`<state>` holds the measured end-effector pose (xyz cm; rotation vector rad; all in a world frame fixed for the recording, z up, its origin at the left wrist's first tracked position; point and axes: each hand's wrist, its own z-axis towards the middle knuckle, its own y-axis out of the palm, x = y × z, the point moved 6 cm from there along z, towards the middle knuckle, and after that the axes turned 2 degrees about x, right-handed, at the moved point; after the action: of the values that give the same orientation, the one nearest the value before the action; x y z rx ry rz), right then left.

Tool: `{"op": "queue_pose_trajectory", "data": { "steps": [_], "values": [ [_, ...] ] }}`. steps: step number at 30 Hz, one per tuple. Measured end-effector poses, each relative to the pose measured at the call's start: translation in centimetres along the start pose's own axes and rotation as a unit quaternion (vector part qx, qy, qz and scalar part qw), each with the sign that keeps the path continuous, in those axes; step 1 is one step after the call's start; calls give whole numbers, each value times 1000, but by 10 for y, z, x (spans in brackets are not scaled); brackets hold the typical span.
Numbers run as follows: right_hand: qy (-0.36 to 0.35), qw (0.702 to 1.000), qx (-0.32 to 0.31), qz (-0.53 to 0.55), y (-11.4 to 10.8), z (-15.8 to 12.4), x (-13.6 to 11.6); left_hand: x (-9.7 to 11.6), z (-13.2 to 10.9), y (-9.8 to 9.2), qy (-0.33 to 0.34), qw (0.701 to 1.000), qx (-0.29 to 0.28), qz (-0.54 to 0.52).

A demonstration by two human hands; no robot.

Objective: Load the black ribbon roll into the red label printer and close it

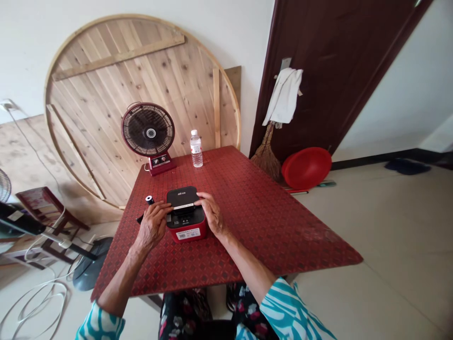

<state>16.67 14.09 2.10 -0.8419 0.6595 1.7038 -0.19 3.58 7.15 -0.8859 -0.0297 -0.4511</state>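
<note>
A small red-and-black boxy device (186, 226), probably a label printer, sits near the front of the table. Its black lid has a white strip (183, 206) along the front edge. My left hand (153, 224) reaches it from the left, with fingertips at the strip's left end. My right hand (211, 212) rests at the strip's right end, fingers on the lid. Just behind my left hand stands a small black spool with a white top (150, 200). A thin black object (140, 218) pokes out beside that hand, partly hidden.
The red patterned table (269, 226) holds a water bottle (196, 149) and a dark red desk fan (148, 132). A round wooden board (141, 71) leans behind it. A broom (267, 158), red basin (306, 168), stool (46, 208) and loose white cables (35, 302) stand around it.
</note>
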Motion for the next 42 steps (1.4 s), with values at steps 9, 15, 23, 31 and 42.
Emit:
{"op": "queue_pose_trajectory", "data": {
  "steps": [9, 15, 23, 31, 42],
  "values": [
    [-33, 999, 3, -12, -1, -6, 0, -5, -9, 9, 4, 999, 13, 50],
    [46, 997, 45, 40, -2, -6, 27, -8, -21, 9, -66, 996, 47, -47],
    [150, 988, 30, 35, 4, -6, 58, -27, -45, 31, -405, 848, 43, -338],
    [170, 984, 33, 41, 4, -7, 61, -33, -38, 47, -440, 761, 11, -477],
    [185, 980, 40, 66, 4, -7, 62, -39, -38, 57, -446, 696, -15, -563]
  ]
}}
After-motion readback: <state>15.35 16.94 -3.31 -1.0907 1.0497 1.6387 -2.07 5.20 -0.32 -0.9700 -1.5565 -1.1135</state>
